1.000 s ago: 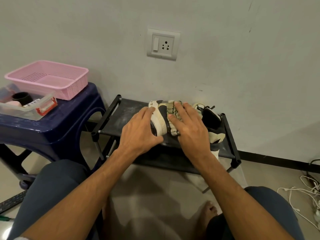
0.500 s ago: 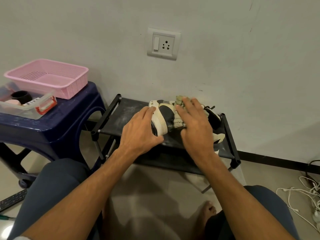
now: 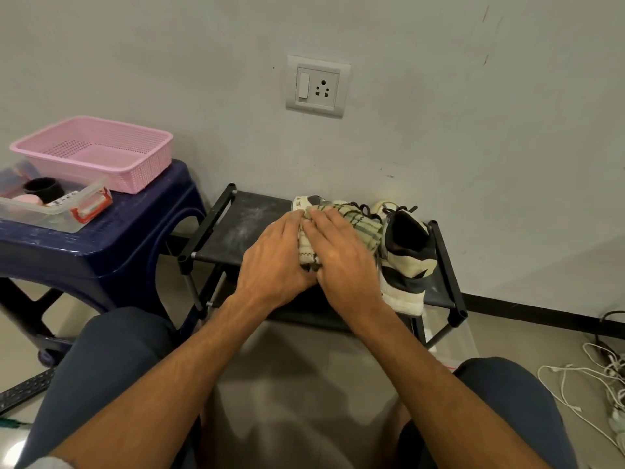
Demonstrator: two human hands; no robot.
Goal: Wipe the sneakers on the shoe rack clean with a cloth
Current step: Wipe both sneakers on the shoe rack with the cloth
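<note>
**Both hands on 1 sneaker, cloth spread over its top, on the rack at 12 o'clock from the person.**

The right hand (image 3: 341, 258) lies flat, fingers straight and together, pressing the checked cloth (image 3: 362, 225) onto the sneaker (image 3: 306, 202). Only the pale toe of this sneaker shows, at 11 o'clock of the cloth. The left hand (image 3: 274, 262) cups the shoe's side at 9 o'clock, fingers wrapped over it to brace it. It stands on the top shelf of the shoe rack (image 3: 243, 221), with the second sneaker (image 3: 406, 262) touching it at 3 o'clock, heel toward the person. The shoe is probably light with a soft upper that dents under pressure, so it is best gripped at the firm sole edge or heel. The cloth is limp and bunches, so a flat palm likely suits it better than a pinch.
</note>
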